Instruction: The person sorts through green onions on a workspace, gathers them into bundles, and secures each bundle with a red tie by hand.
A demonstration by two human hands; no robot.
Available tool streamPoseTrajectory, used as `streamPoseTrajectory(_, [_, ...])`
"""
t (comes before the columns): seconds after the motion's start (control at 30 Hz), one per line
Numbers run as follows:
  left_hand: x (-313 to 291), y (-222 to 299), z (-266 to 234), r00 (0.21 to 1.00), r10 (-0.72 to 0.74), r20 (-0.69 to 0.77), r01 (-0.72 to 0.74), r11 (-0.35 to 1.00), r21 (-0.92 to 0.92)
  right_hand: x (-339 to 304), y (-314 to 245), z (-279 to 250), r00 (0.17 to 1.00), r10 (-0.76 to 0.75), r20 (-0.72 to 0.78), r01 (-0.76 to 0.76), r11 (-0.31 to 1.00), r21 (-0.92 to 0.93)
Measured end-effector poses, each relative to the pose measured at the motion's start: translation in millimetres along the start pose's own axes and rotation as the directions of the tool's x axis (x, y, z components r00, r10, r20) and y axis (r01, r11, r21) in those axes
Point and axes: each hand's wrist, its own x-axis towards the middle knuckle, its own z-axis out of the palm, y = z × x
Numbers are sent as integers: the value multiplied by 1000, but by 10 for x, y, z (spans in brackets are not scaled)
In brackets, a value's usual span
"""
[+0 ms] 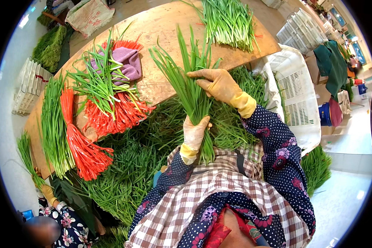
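A bunch of garlic chives [186,89] stands upright in front of my apron, its leaves fanning out at the top. Wrapped round its lower part is my left hand [195,134], in a pale yellow glove. My right hand [220,86], gloved in yellow too, is at the right side of the bunch, with its fingers bent against the leaves halfway up. The forefinger reaches across the leaves; its other fingertips are partly hidden. Below and behind the bunch lies a big heap of loose chives [130,169].
The curved wooden table [161,20] bears bundled chives [229,25], red ties [84,149], a purple cloth [128,62] and loose stalks. A white crate [295,97] stands at my right. At lower left, a co-worker's gloved hand [48,193] is by more chives.
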Motion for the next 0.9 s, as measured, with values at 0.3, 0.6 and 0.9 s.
streamPoseTrajectory(0.3, [-17, -3, -9, 1000, 24, -11, -24, 1000, 11, 33, -31, -117, 965, 218, 148, -239, 960, 144])
streamPoseTrajectory(0.6, [-28, -3, 4, 998, 55, 1, -55, 998, 17, 39, -101, -157, 940, 297, 166, -312, 947, 76])
streamPoseTrajectory(0.9, [-24, -13, 5, 999, 38, 25, -39, 999, 14, 30, 222, -66, 929, -369, 10, 298, 734, -610])
